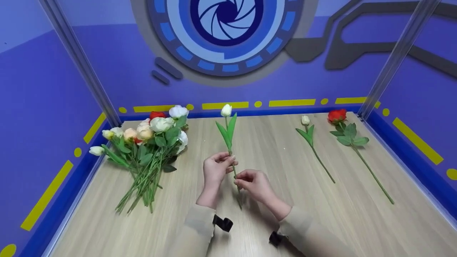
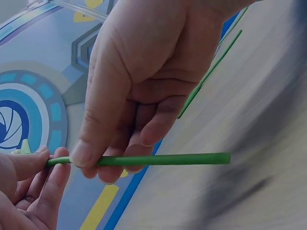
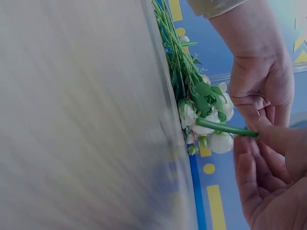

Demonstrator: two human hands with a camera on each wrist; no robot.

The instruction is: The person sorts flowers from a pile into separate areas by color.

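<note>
A white artificial tulip [image 1: 226,110] with two green leaves is held up in front of the person, its bloom pointing away. Just below the leaves, the left hand [image 1: 216,168] pinches the stem between thumb and fingers. Lower down, the right hand [image 1: 257,186] pinches the same stem with thumb and fingertips. In the left wrist view the stem's cut end [image 2: 211,158] sticks out past the right hand [image 2: 139,81]. The right wrist view shows both hands close together on the stem [image 3: 225,127].
On the left of the table [image 1: 271,142] lies a heap of artificial flowers [image 1: 157,142], white, peach and red, with stems toward the person. To the right lie another white tulip [image 1: 305,120] and a red rose [image 1: 337,116]. Blue panels [image 1: 107,53] enclose the table.
</note>
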